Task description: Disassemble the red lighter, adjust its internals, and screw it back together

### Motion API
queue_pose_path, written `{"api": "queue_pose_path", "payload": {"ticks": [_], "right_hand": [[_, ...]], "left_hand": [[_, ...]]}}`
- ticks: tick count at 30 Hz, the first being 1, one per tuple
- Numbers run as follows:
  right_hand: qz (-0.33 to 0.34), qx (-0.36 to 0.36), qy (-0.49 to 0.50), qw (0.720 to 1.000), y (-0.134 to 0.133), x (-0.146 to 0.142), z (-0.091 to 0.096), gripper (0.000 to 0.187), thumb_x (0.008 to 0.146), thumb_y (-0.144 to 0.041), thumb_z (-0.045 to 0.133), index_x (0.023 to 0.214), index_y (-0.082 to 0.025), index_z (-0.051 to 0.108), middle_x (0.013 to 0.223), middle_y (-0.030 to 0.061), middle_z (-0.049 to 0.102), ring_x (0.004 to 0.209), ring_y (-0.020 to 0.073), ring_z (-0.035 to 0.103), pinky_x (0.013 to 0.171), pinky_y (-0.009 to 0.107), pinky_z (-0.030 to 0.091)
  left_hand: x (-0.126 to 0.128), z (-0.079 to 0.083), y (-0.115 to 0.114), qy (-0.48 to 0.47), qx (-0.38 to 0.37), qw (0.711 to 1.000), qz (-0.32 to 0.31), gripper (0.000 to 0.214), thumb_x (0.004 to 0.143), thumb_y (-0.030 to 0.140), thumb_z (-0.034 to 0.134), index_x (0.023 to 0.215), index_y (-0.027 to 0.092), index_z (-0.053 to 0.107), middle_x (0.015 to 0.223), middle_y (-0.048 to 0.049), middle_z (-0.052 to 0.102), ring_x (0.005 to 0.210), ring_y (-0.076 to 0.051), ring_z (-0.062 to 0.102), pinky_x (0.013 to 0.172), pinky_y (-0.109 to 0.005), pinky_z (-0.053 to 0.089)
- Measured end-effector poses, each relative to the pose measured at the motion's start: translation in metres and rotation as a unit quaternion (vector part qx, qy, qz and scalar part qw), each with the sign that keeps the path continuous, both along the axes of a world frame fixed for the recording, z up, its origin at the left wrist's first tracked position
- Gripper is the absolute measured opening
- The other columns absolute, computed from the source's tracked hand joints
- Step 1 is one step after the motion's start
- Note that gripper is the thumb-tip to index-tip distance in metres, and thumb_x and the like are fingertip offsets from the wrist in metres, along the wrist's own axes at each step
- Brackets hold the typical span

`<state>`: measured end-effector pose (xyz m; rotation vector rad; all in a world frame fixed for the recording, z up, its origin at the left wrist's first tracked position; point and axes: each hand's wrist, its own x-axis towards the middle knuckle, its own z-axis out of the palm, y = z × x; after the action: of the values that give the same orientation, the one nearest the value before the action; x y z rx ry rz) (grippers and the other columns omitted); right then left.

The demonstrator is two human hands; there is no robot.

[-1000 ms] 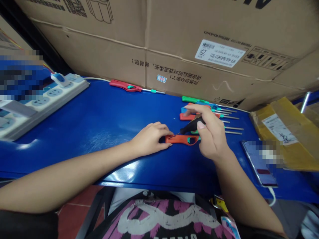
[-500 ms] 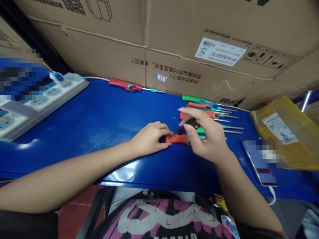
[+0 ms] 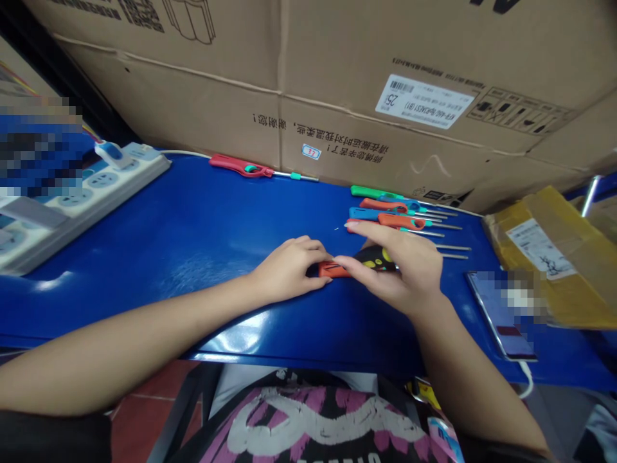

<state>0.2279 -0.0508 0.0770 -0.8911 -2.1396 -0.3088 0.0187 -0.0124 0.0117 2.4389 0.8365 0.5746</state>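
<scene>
My left hand (image 3: 294, 270) is closed on the near end of an orange gas lighter (image 3: 336, 269) lying on the blue tabletop. My right hand (image 3: 409, 263) holds a screwdriver with a black and yellow handle (image 3: 375, 258) over the same lighter. The thumb and forefinger point left along the handle, and the shaft and tip are hidden. Beyond my right hand lie several lighters with metal stems, among them a green one (image 3: 373, 191), a blue one (image 3: 362, 213) and an orange one (image 3: 402, 222). A red lighter (image 3: 241, 166) lies farther back, against the carton.
A large cardboard carton (image 3: 202, 96) walls off the back. At left stands a white power strip (image 3: 103, 183) with plugs in it. A phone (image 3: 499, 315) on a white cable and a yellow taped package (image 3: 554, 257) lie at right. The blue table's (image 3: 289, 341) edge is near my body.
My right hand has tipped the screwdriver's handle lower over the orange lighter, hiding the shaft that showed before. My left hand has stayed in place.
</scene>
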Motion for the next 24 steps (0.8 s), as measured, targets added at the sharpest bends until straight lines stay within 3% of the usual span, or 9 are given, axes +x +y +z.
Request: {"api": "queue_pose_path", "payload": {"ticks": [2, 5, 7, 9, 12, 17, 19, 22, 24], "right_hand": [[-0.004, 0.017, -0.015, 1.0, 0.0003, 0.0002, 0.0001, 0.03, 0.091, -0.034, 0.072, 0.116, -0.022, 0.063, 0.087, 0.003, 0.078, 0.068, 0.0174, 0.072, 0.063, 0.028, 0.054], [0.064, -0.093, 0.009, 0.994, -0.0015, 0.0017, 0.0038, 0.033, 0.099, -0.028, 0.05, 0.13, -0.018, 0.057, 0.113, 0.0103, 0.076, 0.09, 0.0204, 0.075, 0.077, 0.032, 0.058], [0.097, -0.167, 0.024, 0.981, -0.0027, 0.0022, 0.0055, 0.04, 0.1, -0.023, 0.045, 0.139, -0.019, 0.051, 0.119, 0.01, 0.074, 0.098, 0.0189, 0.074, 0.082, 0.031, 0.059], [0.066, -0.153, 0.018, 0.986, -0.0027, 0.0026, 0.0052, 0.037, 0.098, -0.024, 0.055, 0.135, -0.021, 0.055, 0.105, 0.0048, 0.077, 0.085, 0.016, 0.074, 0.075, 0.027, 0.058], [-0.003, -0.058, -0.007, 0.998, -0.0017, 0.0043, 0.0036, 0.031, 0.092, -0.032, 0.069, 0.121, -0.022, 0.064, 0.095, 0.0022, 0.079, 0.068, 0.0159, 0.072, 0.067, 0.027, 0.055], [0.082, -0.189, 0.024, 0.978, -0.0032, 0.0068, 0.0064, 0.044, 0.101, -0.026, 0.044, 0.143, -0.019, 0.05, 0.121, 0.0101, 0.073, 0.103, 0.0211, 0.073, 0.085, 0.034, 0.059], [0.069, -0.164, 0.013, 0.984, -0.0031, 0.006, 0.0061, 0.041, 0.099, -0.025, 0.051, 0.14, -0.022, 0.053, 0.112, 0.007, 0.076, 0.094, 0.0188, 0.074, 0.08, 0.03, 0.059], [0.006, -0.04, -0.02, 0.999, -0.0017, 0.0052, 0.0042, 0.032, 0.094, -0.03, 0.065, 0.125, -0.023, 0.062, 0.09, 0.0022, 0.078, 0.066, 0.0156, 0.069, 0.065, 0.028, 0.054], [0.015, -0.029, -0.02, 0.999, -0.0014, 0.0058, 0.0046, 0.03, 0.096, -0.035, 0.059, 0.122, -0.021, 0.063, 0.086, 0.0029, 0.076, 0.062, 0.0159, 0.067, 0.063, 0.029, 0.052]], "left_hand": [[-0.0001, -0.0002, 0.0003, -0.003, 0.0, 1.0, -0.002, 0.02, 0.09, 0.027, 0.07, 0.108, 0.019, 0.074, 0.109, -0.0058, 0.072, 0.103, -0.025, 0.063, 0.093, -0.04, 0.049], [-0.0004, 0.0004, 0.001, -0.002, 0.001, 1.0, -0.005, 0.025, 0.09, 0.027, 0.071, 0.113, 0.019, 0.073, 0.11, -0.006, 0.072, 0.105, -0.025, 0.063, 0.094, -0.04, 0.049], [-0.0005, 0.0007, 0.0012, 0.001, 0.003, 1.0, -0.005, 0.028, 0.088, 0.027, 0.073, 0.115, 0.019, 0.073, 0.109, -0.0061, 0.072, 0.105, -0.026, 0.063, 0.093, -0.04, 0.049], [-0.0005, 0.0009, 0.0011, 0.005, 0.005, 1.0, 0.0, 0.027, 0.088, 0.027, 0.074, 0.114, 0.019, 0.073, 0.108, -0.0058, 0.071, 0.104, -0.026, 0.063, 0.092, -0.041, 0.049], [-0.0002, 0.0012, 0.0008, 0.006, 0.001, 1.0, 0.002, 0.025, 0.089, 0.027, 0.072, 0.112, 0.019, 0.074, 0.108, -0.0056, 0.071, 0.103, -0.025, 0.063, 0.092, -0.039, 0.049], [0.0001, 0.0009, 0.0004, 0.008, 0.001, 1.0, -0.003, 0.027, 0.089, 0.028, 0.072, 0.115, 0.019, 0.073, 0.106, -0.0061, 0.071, 0.102, -0.025, 0.063, 0.09, -0.038, 0.049], [-0.0001, 0.0005, 0.0004, 0.009, 0.005, 1.0, -0.002, 0.027, 0.089, 0.029, 0.072, 0.114, 0.019, 0.074, 0.105, -0.0057, 0.071, 0.102, -0.025, 0.063, 0.091, -0.038, 0.049], [-0.0007, 0.0003, 0.0005, 0.004, 0.002, 1.0, 0.002, 0.026, 0.09, 0.027, 0.071, 0.114, 0.019, 0.073, 0.105, -0.0054, 0.071, 0.101, -0.024, 0.063, 0.09, -0.037, 0.049], [-0.001, 0.0006, 0.0007, 0.004, -0.001, 1.0, 0.0, 0.027, 0.09, 0.027, 0.071, 0.115, 0.018, 0.073, 0.105, -0.0059, 0.071, 0.101, -0.024, 0.063, 0.089, -0.037, 0.049]]}}
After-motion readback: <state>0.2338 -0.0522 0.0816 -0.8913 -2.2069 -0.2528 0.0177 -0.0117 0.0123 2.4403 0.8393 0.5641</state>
